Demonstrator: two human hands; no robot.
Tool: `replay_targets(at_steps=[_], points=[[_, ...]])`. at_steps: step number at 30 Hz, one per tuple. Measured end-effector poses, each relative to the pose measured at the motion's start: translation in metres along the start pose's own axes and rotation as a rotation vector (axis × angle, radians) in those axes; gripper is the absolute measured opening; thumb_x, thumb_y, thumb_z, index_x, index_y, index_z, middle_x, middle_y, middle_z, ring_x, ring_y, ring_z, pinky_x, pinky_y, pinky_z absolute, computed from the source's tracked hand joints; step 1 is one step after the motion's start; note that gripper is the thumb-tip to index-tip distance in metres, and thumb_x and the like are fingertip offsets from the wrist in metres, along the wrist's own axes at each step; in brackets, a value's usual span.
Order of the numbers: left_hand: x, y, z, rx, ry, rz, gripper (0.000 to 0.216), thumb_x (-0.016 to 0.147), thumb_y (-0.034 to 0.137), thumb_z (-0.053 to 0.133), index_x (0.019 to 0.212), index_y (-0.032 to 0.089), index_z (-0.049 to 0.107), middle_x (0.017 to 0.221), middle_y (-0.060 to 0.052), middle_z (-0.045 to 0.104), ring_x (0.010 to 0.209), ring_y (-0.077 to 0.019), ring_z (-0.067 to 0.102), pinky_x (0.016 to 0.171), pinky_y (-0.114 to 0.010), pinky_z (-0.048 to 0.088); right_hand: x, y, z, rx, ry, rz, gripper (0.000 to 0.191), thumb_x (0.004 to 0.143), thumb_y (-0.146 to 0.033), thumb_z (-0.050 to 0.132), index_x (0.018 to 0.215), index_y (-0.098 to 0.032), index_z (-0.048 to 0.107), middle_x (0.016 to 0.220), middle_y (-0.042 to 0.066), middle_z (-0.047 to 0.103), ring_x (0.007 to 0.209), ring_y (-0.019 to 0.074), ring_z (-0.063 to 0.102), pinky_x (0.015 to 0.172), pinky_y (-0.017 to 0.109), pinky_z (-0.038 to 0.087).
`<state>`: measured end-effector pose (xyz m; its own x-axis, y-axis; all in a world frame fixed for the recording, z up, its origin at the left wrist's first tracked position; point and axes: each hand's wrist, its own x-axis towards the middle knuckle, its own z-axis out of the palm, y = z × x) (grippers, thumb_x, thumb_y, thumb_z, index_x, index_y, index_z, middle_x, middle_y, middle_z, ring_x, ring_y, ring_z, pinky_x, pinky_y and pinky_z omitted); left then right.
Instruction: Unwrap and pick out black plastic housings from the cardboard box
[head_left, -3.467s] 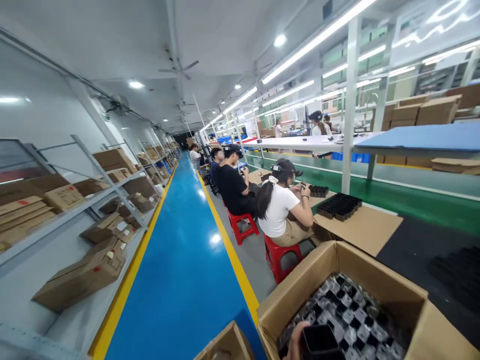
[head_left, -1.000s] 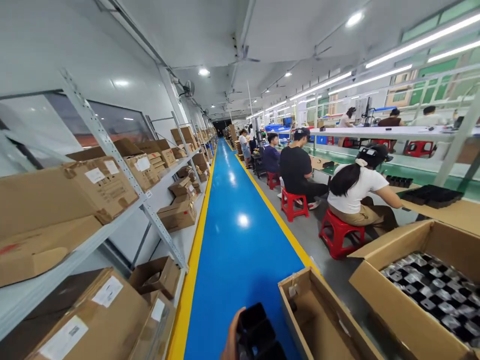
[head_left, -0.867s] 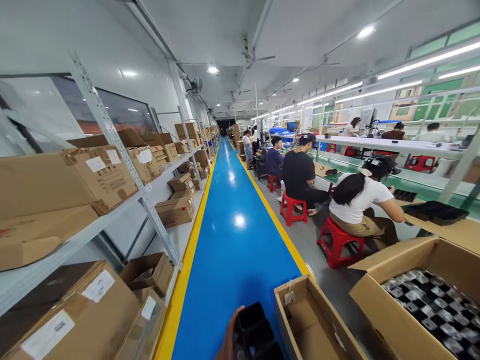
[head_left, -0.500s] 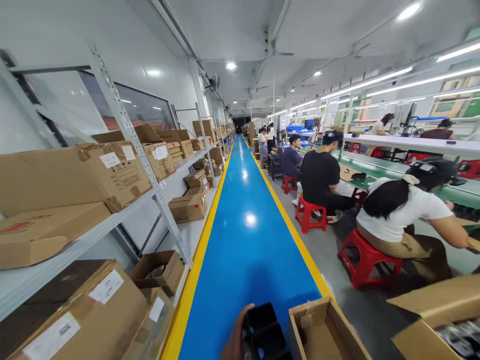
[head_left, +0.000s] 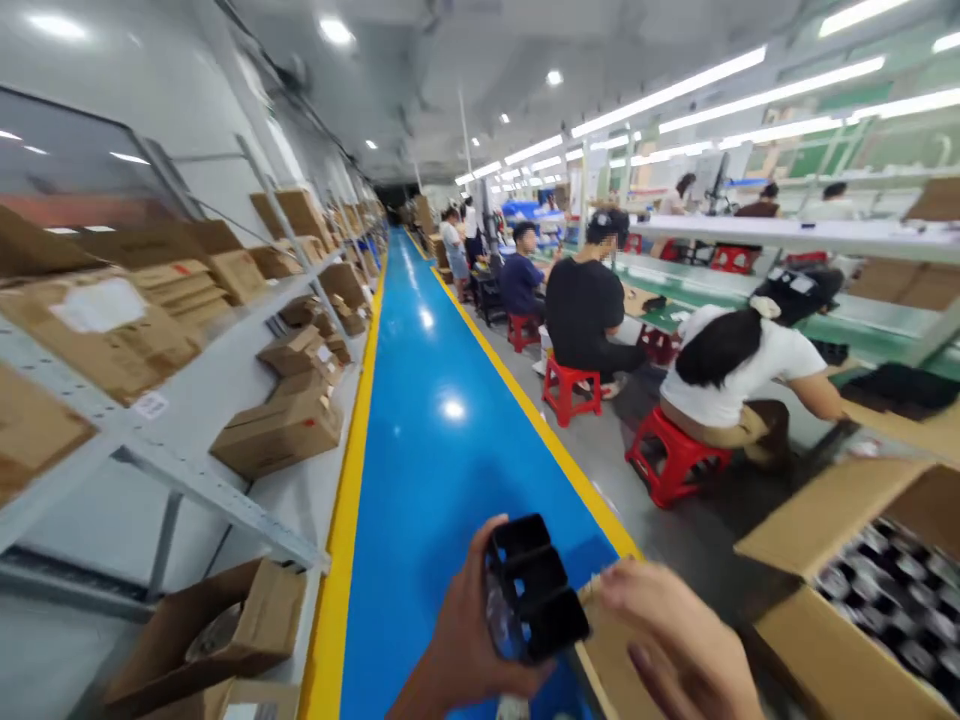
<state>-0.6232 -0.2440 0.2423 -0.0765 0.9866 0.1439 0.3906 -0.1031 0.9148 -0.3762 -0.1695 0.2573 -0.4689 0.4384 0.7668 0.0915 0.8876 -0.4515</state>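
Head view, read from left to right.

Left side: grey metal shelving runs along the wall and carries closed brown cardboard cartons. A small open brown cardboard box lies tipped on the floor below it. A glossy blue floor aisle with yellow edge lines runs down the middle of the hall.

Bottom centre: the left hand is clasped round a black plastic tray of open rectangular cells. The thumb lies along the tray's left edge and the other fingers are hidden beneath it. The tray is held in the air over the aisle's right border, tilted, with its cells facing up.

Just beside the tray's right end is the right hand, blurred by motion, palm down, fingers loosely spread and holding nothing. Contact with the tray cannot be confirmed.

Right side: a large open brown cardboard carton holds layers of similar dark trays. Beyond it, co-workers sit on red plastic stools at a long bench.

Assessment: the tray is gripped from one side only. Sound handling calls for support under the free end, a level carry and light pressure, since thin-walled plastic of this kind probably flexes.
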Motion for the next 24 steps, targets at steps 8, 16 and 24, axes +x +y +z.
replay_targets(at_steps=[8,16,24], points=[[0.108,-0.023,-0.027,0.292,-0.454,0.325,0.115,0.054,0.041,0.089,0.148,0.025,0.025,0.141,-0.016,0.054,0.119,-0.0344,0.065,0.089,-0.042,0.059,0.05,0.017,0.027,-0.287,-0.188,0.244,0.054,0.096,-0.032,0.063,0.146,-0.02,0.047,0.133,0.014,0.065,0.117,0.0267,0.06,0.098,0.045,0.054],[0.161,-0.002,-0.001,0.492,-0.791,0.635,0.125,0.06,0.073,0.078,0.157,0.022,0.019,0.146,-0.021,0.052,0.109,-0.0359,0.07,0.077,-0.041,0.062,0.018,0.019,0.028,-0.451,-0.183,0.445,0.039,0.099,-0.043,0.056,0.126,-0.016,0.059,0.109,0.015,0.07,0.091,0.0251,0.058,0.078,0.042,0.052],[0.145,0.02,0.096,-0.008,-0.845,0.64,0.154,0.048,0.069,0.088,0.161,0.023,-0.004,0.152,-0.026,0.046,0.137,-0.0414,0.052,0.099,-0.048,0.056,-0.067,0.006,0.007,0.007,0.589,0.917,0.048,0.091,-0.062,0.058,0.117,-0.022,0.069,0.104,0.011,0.073,0.09,0.0276,0.067,0.082,0.045,0.058]])
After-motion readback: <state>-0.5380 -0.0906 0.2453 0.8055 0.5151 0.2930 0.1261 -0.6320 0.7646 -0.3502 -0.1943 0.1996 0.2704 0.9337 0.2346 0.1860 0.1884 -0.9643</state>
